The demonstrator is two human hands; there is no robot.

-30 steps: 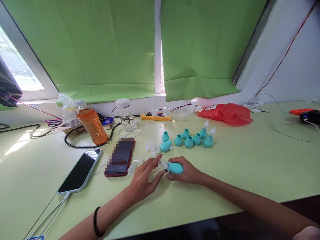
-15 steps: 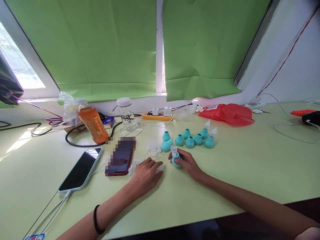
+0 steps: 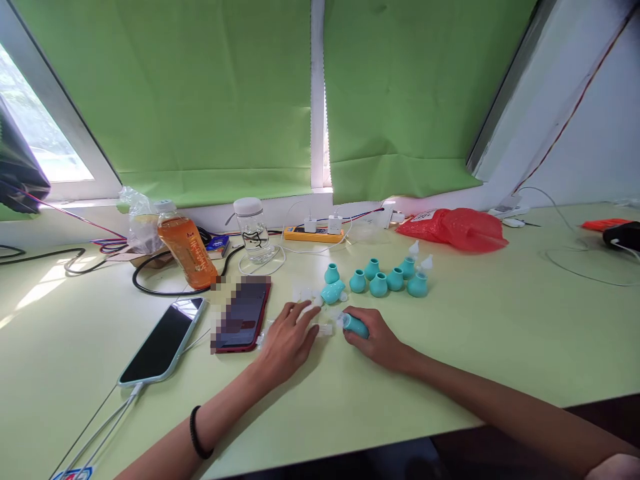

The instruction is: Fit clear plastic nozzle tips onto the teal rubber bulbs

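Teal bulb [image 3: 357,325] partly covered by right hand [image 3: 377,339]; lower side not seen. Small clear pieces [image 3: 324,329] under fingertips of left hand [image 3: 287,340] too small for shape to be told; contact cannot be judged. Red phone [image 3: 241,313] screen blurred out in upper part. Right forearm cut by right frame edge, left forearm by bottom edge. Label on orange bottle [image 3: 186,252] too small to be read.

A teal bulb [image 3: 356,325] is gripped by the right hand [image 3: 376,338]; clear tips [image 3: 313,303] on the table [image 3: 450,347] are touched by the left hand [image 3: 286,341].
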